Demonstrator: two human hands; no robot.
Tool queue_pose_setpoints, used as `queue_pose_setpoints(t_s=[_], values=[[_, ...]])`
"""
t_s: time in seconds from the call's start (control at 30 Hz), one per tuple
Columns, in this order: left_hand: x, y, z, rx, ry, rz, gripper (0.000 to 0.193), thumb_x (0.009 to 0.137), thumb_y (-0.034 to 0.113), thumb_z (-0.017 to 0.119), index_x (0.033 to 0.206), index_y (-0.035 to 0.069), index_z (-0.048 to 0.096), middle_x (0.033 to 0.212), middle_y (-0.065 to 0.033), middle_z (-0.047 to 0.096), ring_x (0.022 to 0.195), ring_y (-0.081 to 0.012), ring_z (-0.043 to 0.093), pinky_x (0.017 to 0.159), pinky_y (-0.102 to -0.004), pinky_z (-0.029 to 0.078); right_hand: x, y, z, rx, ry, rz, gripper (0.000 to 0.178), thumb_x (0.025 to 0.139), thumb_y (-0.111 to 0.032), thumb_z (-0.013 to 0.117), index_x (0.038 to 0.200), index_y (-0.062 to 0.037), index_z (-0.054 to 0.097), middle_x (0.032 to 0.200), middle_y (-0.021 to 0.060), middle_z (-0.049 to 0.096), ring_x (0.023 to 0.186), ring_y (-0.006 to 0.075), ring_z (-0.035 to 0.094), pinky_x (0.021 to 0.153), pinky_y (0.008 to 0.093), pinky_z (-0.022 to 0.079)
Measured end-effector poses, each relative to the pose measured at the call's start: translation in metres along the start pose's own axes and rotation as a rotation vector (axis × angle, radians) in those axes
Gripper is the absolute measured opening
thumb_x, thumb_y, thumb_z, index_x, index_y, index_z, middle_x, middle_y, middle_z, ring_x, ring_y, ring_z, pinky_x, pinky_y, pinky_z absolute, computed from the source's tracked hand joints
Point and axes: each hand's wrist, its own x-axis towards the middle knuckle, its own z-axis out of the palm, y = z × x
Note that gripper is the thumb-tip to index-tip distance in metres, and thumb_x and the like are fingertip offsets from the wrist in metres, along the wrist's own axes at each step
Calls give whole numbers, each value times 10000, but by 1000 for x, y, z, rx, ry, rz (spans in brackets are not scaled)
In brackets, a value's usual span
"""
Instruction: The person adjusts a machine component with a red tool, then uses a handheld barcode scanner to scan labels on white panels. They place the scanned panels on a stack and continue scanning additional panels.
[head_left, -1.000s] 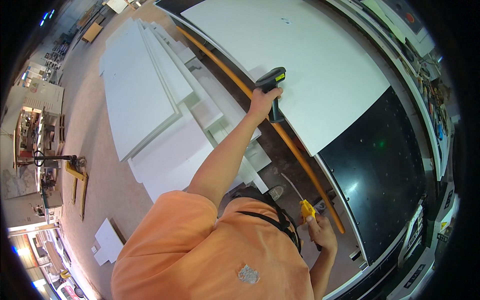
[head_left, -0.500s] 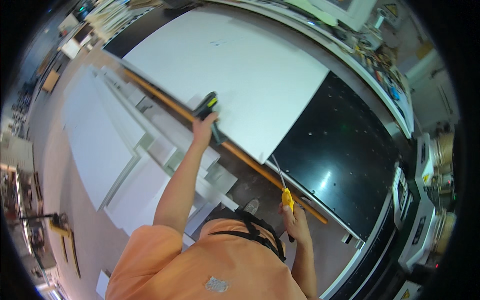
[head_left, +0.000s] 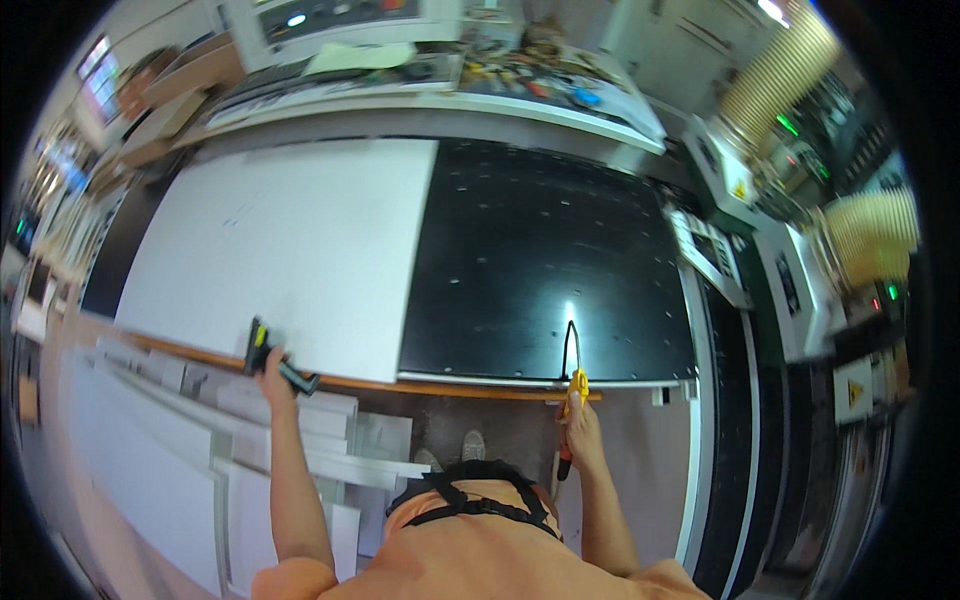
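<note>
My left hand (head_left: 272,382) is closed around the grip of a black handheld scanner (head_left: 259,343) with yellow markings, held over the near edge of a large white panel (head_left: 290,250). The panel lies flat on the left part of a black-topped table (head_left: 520,240). In my right hand (head_left: 582,432) is a yellow air blow gun (head_left: 578,383) with a long thin nozzle, its tip over the near edge of the black top. An orange-red fitting shows below that hand.
White boards (head_left: 150,450) are stacked at the lower left, close to the table. Machinery with ribbed hoses (head_left: 780,80) stands on the right. Behind the table runs a shelf (head_left: 400,102) with assorted tools. An orange rail (head_left: 480,392) follows the table's near edge.
My view has turned to the right and levelled with the table. The blow gun has moved right, from beside the panel's corner to over the black top. Both hands keep their hold.
</note>
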Motion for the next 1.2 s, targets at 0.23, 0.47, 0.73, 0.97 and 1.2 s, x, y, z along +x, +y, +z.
queue_pose_setpoints(t_s=[0.23,0.47,0.73,0.97,1.2], values=[[-10,6,-1,109,-43,-13,285,850,312,774,976,96,638,859,-17,618,716,-146,575,576,-305,470,7,5,-38,298,310,13,499,1074,-571,414,926,-106,515,681,-27,476,446,66,394,397,248,313],[-17,11,8,145,31,-9,308,841,390,770,922,139,611,857,8,611,714,-127,581,539,-301,453,-2,-32,-51,461,457,-89,452,1068,-563,445,981,-122,497,727,-38,478,483,51,407,424,227,355],[-28,24,9,180,-54,-21,394,850,387,768,1054,98,596,896,-33,596,723,-207,644,493,-368,575,-18,-94,-73,414,554,-555,426,1065,-523,476,1095,-99,450,856,-12,473,524,43,442,450,206,398],[-31,21,21,57,29,106,356,851,425,745,842,99,602,785,-62,621,589,-164,603,416,-287,414,-29,-124,-98,665,703,-681,395,1090,-481,439,1121,-87,427,887,1,462,535,53,479,490,214,460],[-16,18,10,48,-69,64,341,865,379,749,930,75,609,899,-56,590,766,-204,604,610,-374,532,-18,-108,-118,668,889,-606,436,1079,-542,424,1068,-106,440,833,-7,482,482,61,455,439,235,461]])
